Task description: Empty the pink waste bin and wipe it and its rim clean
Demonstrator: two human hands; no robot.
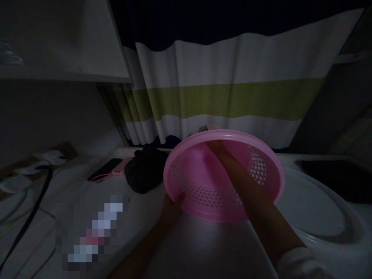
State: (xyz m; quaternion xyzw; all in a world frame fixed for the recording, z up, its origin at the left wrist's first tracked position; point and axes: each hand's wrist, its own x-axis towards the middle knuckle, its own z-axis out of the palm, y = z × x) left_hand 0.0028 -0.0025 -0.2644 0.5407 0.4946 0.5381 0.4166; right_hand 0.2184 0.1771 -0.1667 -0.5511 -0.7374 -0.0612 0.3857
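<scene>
A pink plastic basket [203,170] with rows of round holes is tipped on its side, its wide mouth facing me. My left hand [173,206] is closed around the lower left of the rim, thumb over the inner edge. Through the mouth reaches my right arm, so that my right hand [214,145] is deep inside near the far upper wall. The upper rim and the dim light hide its fingers, and I cannot tell what it touches. Behind the basket, a small greyish piece [202,128] shows above the rim.
A black plastic bag [145,170] lies just left of the basket, beside a phone-like dark slab [106,169] and a pink strapped item [122,166]. Plugs and cables [43,166] run along the left wall. A white basin [316,205] is at right; a striped curtain [217,100] hangs behind.
</scene>
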